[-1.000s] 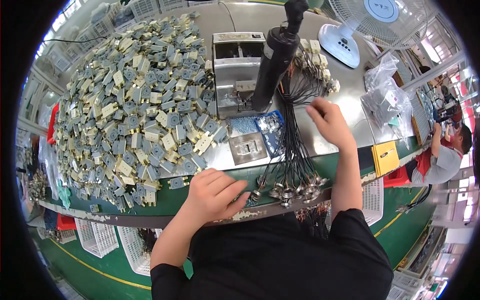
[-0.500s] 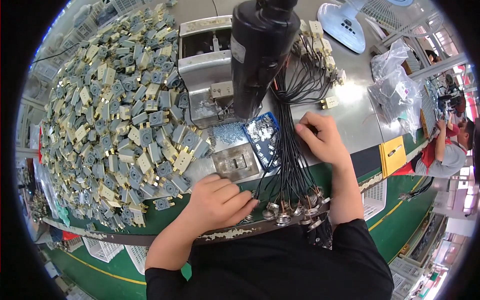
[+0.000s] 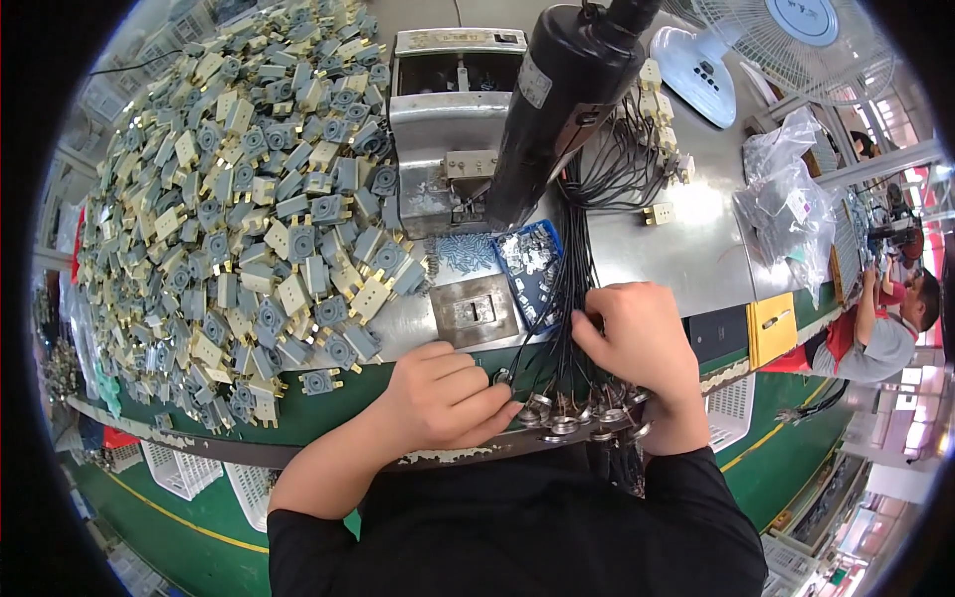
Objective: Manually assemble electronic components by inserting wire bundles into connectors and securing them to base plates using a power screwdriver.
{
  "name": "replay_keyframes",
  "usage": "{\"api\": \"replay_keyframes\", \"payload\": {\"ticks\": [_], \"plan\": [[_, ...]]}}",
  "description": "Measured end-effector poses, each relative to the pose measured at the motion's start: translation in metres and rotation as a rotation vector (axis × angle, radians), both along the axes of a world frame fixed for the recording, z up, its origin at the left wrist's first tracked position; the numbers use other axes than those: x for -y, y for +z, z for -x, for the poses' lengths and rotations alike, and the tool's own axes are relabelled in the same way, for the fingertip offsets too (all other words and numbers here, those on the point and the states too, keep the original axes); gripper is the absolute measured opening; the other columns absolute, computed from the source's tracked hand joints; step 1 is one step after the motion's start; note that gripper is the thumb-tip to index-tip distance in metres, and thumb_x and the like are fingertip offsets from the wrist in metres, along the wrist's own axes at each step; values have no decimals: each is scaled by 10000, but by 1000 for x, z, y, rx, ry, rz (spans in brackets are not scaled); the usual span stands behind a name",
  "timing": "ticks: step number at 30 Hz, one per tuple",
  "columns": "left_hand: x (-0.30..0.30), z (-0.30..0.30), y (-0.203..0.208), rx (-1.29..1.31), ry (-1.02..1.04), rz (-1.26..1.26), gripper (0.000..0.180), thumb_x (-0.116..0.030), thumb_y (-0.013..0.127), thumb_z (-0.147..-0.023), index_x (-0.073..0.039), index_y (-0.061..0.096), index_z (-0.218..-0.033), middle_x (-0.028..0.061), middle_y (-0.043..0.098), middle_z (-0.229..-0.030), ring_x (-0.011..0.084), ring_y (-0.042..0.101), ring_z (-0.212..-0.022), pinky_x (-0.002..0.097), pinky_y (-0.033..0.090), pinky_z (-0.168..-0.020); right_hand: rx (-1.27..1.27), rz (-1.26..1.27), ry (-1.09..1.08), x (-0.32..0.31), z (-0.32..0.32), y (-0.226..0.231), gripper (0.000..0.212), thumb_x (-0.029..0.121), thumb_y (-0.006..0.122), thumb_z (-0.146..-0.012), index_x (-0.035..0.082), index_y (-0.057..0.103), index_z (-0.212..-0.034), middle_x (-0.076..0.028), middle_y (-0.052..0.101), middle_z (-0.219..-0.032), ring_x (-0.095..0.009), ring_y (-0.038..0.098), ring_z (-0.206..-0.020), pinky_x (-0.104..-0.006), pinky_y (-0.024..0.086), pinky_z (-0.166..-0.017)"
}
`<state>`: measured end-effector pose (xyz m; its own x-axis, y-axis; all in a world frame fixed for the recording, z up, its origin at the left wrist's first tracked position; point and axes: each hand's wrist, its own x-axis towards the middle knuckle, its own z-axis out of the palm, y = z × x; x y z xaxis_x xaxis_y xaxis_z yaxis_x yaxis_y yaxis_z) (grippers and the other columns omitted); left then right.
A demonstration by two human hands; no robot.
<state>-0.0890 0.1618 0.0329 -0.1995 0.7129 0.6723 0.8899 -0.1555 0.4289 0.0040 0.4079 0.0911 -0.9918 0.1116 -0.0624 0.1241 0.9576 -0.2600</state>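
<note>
My left hand (image 3: 446, 400) is closed at the table's front edge, thumb pressed to the curled fingers. What it pinches, if anything, is too small to make out; a small metal part shows beside its knuckles. My right hand (image 3: 637, 333) is curled against the right side of a bundle of black wires (image 3: 574, 269), its thumb over the strands. Its fingertips are partly hidden, so whatever they pinch cannot be named. Round metal ends (image 3: 565, 422) of the wires lie between both hands at the edge. Cream plug housings (image 3: 657, 107) sit at the wires' far end.
A large heap of grey and cream plug parts (image 3: 239, 219) covers the left. Ahead stands a metal machine with a black cylinder (image 3: 562, 109). A blue tray (image 3: 519, 294) of small metal pieces, screws (image 3: 466, 253), a metal plate (image 3: 475, 309), a fan (image 3: 696, 75) and yellow pad (image 3: 773, 333) lie around.
My right hand has moved down along the wire bundle toward the front edge. My left hand stays closed in nearly the same place. The view has shifted slightly.
</note>
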Motion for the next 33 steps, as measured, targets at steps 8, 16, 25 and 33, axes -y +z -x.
{"api": "replay_keyframes", "payload": {"ticks": [8,16,25,33], "plan": [[-3,-4,0,59,-3,-18,177,-147,844,-745,-117,672,-777,-13,484,-654,169,555,-569,321,415,-518,109,147,101,-17,-9,12,263,224,668,-836,32,649,-658,-177,646,-649,-408,649,-656,-488,521,-634],[-14,-21,12,312,-242,121,298,-289,864,-797,-125,751,-1018,8,607,-800,208,619,-675,343,481,-598,77,423,67,-30,7,7,182,127,745,-830,-2,631,-892,-166,626,-692,-330,630,-646,-408,476,-595],[-13,-22,-2,254,-150,139,253,-253,880,-779,-114,670,-744,16,536,-723,230,601,-654,367,471,-582,121,-135,30,-6,41,4,252,208,614,-863,-8,697,-764,-237,704,-776,-437,702,-779,-511,572,-732],[-9,-23,-9,226,-142,79,250,-262,834,-829,-112,652,-746,27,541,-729,227,614,-681,371,498,-609,28,-263,21,13,39,2,244,191,642,-839,-17,676,-715,-249,665,-725,-415,690,-721,-516,552,-690]]}}
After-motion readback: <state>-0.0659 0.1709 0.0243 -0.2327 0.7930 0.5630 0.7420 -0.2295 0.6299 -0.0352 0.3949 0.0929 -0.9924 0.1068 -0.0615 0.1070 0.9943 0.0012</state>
